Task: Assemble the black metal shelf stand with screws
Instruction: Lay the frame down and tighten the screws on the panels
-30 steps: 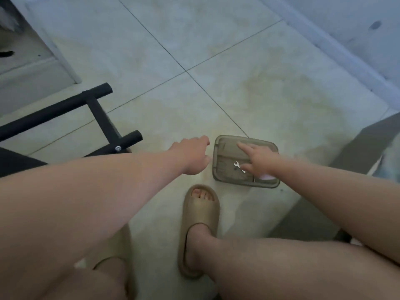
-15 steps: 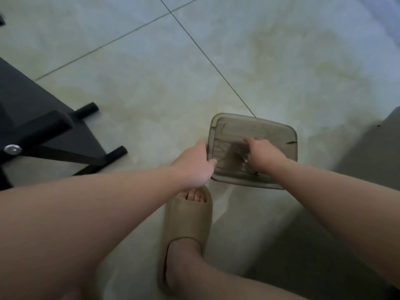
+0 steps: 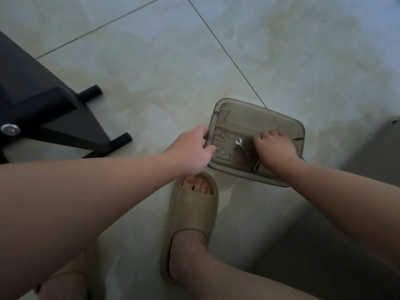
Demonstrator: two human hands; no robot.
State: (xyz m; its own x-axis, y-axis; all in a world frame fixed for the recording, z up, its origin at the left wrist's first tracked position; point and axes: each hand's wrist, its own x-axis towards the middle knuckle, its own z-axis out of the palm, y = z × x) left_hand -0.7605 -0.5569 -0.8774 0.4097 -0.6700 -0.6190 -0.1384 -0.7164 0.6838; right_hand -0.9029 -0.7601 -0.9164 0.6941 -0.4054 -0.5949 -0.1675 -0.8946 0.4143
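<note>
Hands at the box (image 3: 259, 109).
I note left hand (image 3: 190, 148) gripping its left rim; right hand (image 3: 275, 146) curled inside, hold unclear.

Head view, steeply down, near floor (image 3: 151, 61).

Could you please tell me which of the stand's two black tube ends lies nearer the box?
The lower tube end, nearer the viewer; the upper tube end sits farther up and left, away from the box.
</note>
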